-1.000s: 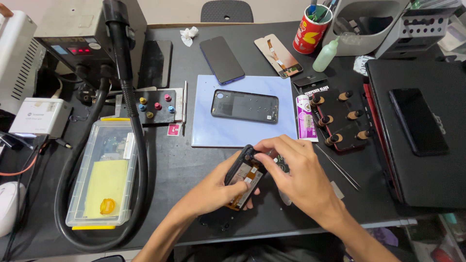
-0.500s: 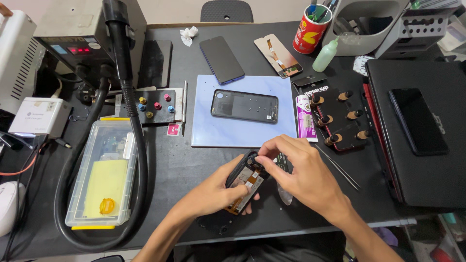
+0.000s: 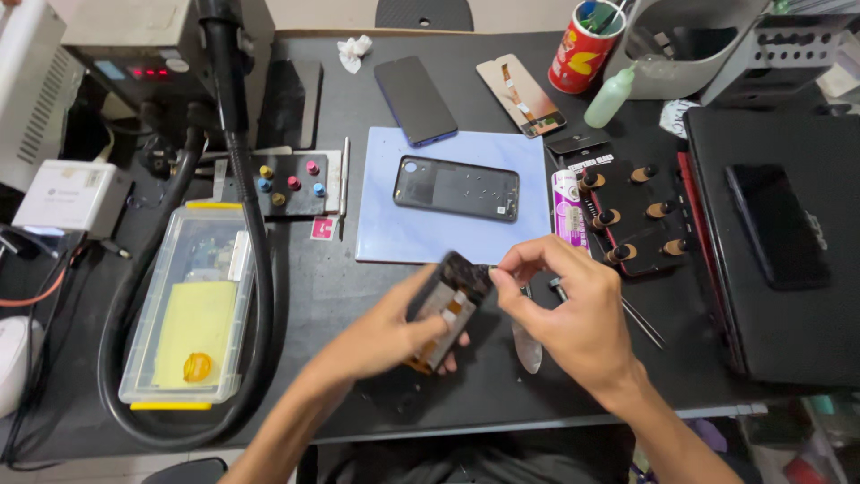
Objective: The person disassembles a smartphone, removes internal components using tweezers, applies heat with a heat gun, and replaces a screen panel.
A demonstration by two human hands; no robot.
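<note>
My left hand (image 3: 381,336) grips an opened phone body (image 3: 446,305) with its circuit side up, tilted above the front of the black table (image 3: 349,296). My right hand (image 3: 573,314) pinches at the top edge of that phone with thumb and forefinger; what sits between the fingertips is too small to tell. On the blue mat (image 3: 403,237) behind the hands lies a black phone frame (image 3: 456,188).
A thick black hose (image 3: 255,269) loops around a clear plastic box (image 3: 193,305) at left. A screw tray (image 3: 287,184), another phone (image 3: 415,100), a screen part (image 3: 520,94), a red cup (image 3: 583,45), a bottle (image 3: 609,97), a screwdriver rack (image 3: 632,220) and a laptop (image 3: 779,242) surround the mat.
The phone body has been raised and tilted more upright in my left hand. My right hand has shifted slightly right along its top edge.
</note>
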